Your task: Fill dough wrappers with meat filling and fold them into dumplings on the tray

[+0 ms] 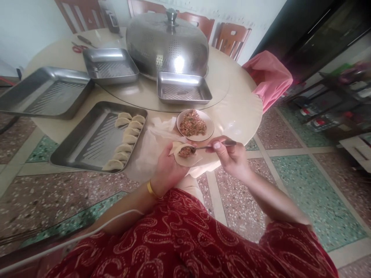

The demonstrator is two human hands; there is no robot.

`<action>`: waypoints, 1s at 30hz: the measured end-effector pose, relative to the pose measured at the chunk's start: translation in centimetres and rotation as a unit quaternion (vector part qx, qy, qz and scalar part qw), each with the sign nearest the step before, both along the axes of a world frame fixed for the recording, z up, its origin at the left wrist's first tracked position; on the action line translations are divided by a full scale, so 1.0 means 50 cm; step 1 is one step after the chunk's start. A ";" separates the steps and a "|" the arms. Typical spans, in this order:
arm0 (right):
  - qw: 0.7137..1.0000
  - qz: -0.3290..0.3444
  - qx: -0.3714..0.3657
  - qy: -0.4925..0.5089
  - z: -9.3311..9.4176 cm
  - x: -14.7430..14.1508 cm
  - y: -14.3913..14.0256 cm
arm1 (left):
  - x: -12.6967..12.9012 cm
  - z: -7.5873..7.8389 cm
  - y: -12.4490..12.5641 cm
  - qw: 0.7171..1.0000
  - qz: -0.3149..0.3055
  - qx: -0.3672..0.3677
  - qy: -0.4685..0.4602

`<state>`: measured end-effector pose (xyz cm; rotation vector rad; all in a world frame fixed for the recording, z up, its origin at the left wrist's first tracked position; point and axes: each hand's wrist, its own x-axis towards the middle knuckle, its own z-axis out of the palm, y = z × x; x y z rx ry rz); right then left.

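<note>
The left hand [166,170] lies palm up just in front of the bowl of filling [193,124], cupped under a round dumpling wrapper [188,157] that rests across its fingers with a small mound of minced filling at its middle. The right hand [230,156], to the right of the bowl and nearer the person, is closed on the handle of a spoon [213,146], thumb on top; the spoon's tip touches the filling on the wrapper, so the two hands are close together, joined only through spoon and wrapper. A gold bangle [151,189] circles the left wrist. The bowl, white and heaped with a pinkish-brown mix flecked with green, stands at the near edge of the round counter [234,104], on crumpled pale plastic sheeting [156,139] that spreads to its left. Left of the bowl, a steel tray [84,144] overhangs the counter's edge and carries a row of folded dumplings [125,141] along its right side. Behind the bowl is a smaller steel pan [183,89], and behind that a large perforated steel dome cover [167,42] with a knob. Two more steel trays lie far left of the bowl, red-handled scissors [78,48] beyond them. A pink cloth [269,77] hangs to the right of the bowl, past the counter's rim.
</note>
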<state>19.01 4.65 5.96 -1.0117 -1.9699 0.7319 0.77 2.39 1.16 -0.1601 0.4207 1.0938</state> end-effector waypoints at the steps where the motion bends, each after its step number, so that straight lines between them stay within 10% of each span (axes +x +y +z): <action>1: 1.000 0.010 0.021 -0.017 0.002 -0.001 -0.001 | -0.001 0.000 -0.001 1.000 0.002 -0.004 -0.007; 10: 0.997 0.006 0.081 -0.008 0.015 0.007 -0.017 | -0.007 -0.005 -0.005 0.999 0.004 0.006 -0.032; 18: 0.981 -0.126 0.144 -0.005 0.000 0.039 -0.071 | 0.000 -0.005 -0.004 0.998 0.052 0.000 -0.019; 30: 0.953 -0.066 0.274 -0.111 -0.022 0.026 -0.071 | 0.010 -0.002 -0.005 0.998 0.054 0.020 -0.008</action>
